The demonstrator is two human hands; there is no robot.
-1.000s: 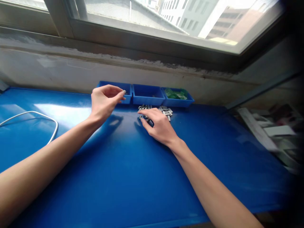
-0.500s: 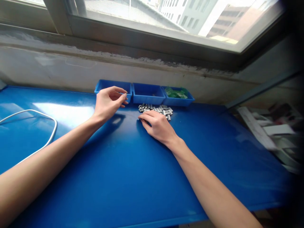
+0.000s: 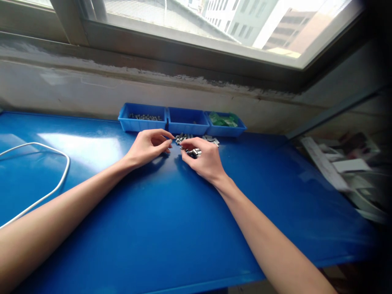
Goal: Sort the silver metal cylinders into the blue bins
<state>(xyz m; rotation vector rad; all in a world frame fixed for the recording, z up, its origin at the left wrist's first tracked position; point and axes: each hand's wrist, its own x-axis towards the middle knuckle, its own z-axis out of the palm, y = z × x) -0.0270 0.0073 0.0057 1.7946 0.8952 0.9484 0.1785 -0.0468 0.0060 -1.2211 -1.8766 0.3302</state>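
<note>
In the head view, my left hand [image 3: 150, 148] hovers just left of a pile of small silver metal pieces [image 3: 211, 140]. Its fingers are curved, with a narrow gap between thumb and forefinger and nothing visible in it. My right hand [image 3: 204, 158] is over the near side of the pile, thumb and forefinger brought together around a small metal piece [image 3: 181, 147], too small to name more closely. Short silver pieces show under its palm. Smaller dark-grey metal parts [image 3: 180, 139] lie at the pile's left end, between the two hands.
Three blue bins stand along the wall: the left bin [image 3: 142, 125] contains many small metal parts, the middle bin [image 3: 187, 128] a small bit, the right bin [image 3: 228, 130] green plastic. A white cable [image 3: 65, 167] curves across the blue table [image 3: 171, 237]. Assorted items [image 3: 352, 165] sit at right.
My left hand has come away from the left bin, moving right and down toward the pile. My right hand has shifted slightly, its fingers now curled around metal pieces.
</note>
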